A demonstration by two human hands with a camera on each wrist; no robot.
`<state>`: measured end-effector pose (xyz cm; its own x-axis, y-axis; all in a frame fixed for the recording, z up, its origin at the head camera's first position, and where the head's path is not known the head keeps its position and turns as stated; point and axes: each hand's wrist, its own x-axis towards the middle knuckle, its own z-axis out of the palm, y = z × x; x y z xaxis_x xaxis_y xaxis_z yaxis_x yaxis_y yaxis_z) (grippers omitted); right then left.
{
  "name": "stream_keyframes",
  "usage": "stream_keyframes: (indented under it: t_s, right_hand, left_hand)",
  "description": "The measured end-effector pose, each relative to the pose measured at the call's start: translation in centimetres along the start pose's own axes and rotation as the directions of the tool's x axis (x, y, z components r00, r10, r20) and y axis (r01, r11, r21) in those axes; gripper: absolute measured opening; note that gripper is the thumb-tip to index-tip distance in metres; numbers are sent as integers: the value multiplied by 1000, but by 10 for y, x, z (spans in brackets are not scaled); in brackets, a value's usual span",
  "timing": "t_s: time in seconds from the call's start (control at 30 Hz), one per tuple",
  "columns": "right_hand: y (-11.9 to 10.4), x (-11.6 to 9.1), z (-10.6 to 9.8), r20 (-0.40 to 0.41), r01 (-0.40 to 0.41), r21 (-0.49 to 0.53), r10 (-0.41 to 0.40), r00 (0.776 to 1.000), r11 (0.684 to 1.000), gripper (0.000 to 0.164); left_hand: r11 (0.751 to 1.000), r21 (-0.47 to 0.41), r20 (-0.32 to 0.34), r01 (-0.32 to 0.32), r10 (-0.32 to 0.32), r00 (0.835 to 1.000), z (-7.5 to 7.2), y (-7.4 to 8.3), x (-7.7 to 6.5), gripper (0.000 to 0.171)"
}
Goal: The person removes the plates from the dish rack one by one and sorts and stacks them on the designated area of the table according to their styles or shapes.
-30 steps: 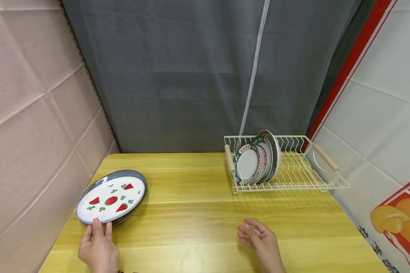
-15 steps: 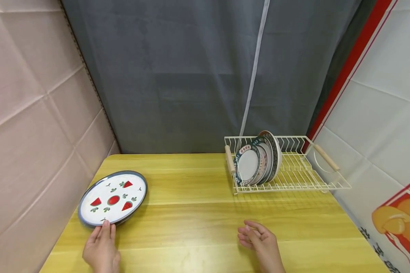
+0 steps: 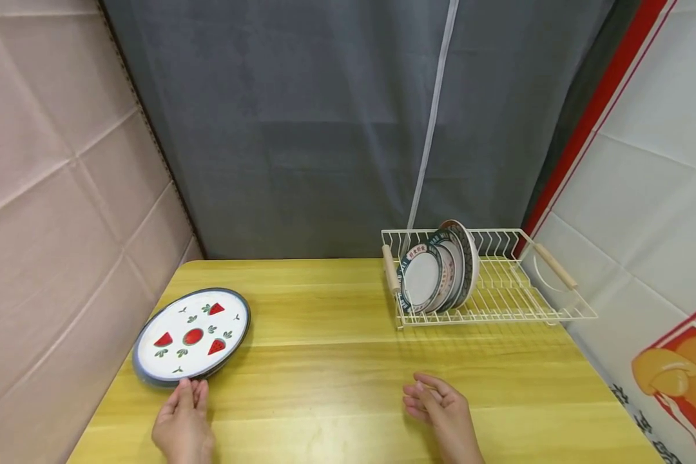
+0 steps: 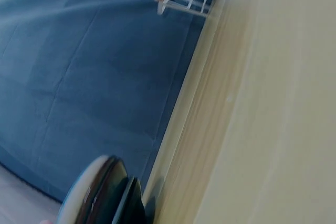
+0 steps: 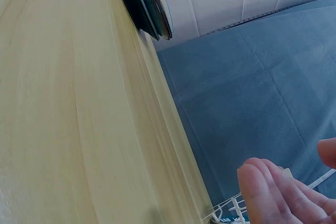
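A stack of plates lies at the left of the table, topped by a white plate [image 3: 232, 316] with red watermelon drawings and a blue rim. My left hand [image 3: 183, 425] is at its near edge, the thumb right at the rim and the other fingers beside and partly beneath it, pinching the edge. In the left wrist view the stacked plates [image 4: 100, 198] appear edge-on, with most of the hand out of frame. My right hand [image 3: 443, 412] hovers over the front right of the table with loosely bent fingers, holding nothing. Its fingers [image 5: 262, 192] show in the right wrist view.
A cream wire dish rack [image 3: 516, 290] with wooden handles stands at the back right. Several patterned plates [image 3: 422, 277] and a bowl [image 3: 470, 258] stand upright in its left end. Grey curtain [image 3: 301, 129] closes the back of the wooden table [image 3: 325, 361]; cloth walls flank both sides.
The left hand has slid right along the plate's near edge, its thumb drawing back to the rim. The top plate has shifted slightly right on the stack. The right hand has stayed still.
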<state>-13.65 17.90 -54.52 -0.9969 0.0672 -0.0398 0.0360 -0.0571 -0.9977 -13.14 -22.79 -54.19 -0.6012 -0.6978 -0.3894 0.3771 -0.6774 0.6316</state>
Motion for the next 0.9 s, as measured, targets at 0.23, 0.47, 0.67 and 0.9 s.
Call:
stream_keyframes:
  t_s: [0.23, 0.47, 0.67, 0.9]
  right_hand:
    - [0, -1, 0, -2, -7, -9, 7, 1000, 1000, 45]
    - [-1, 0, -1, -5, -34, -21, 34, 999, 999, 46]
    - [-2, 1, -1, -3, -30, -20, 30, 1000, 999, 46]
    - [-1, 2, -1, -15, -39, -28, 38, 999, 999, 46]
  left_hand:
    - [992, 123, 46, -19, 14, 999, 2, -9, -11, 28]
    - [915, 393, 179, -88, 18, 984, 4, -21, -23, 28]
    - [784, 594, 308, -184, -11, 951, 8, -32, -35, 29]
    - [691, 694, 377, -204, -107, 920, 11, -38, -46, 50]
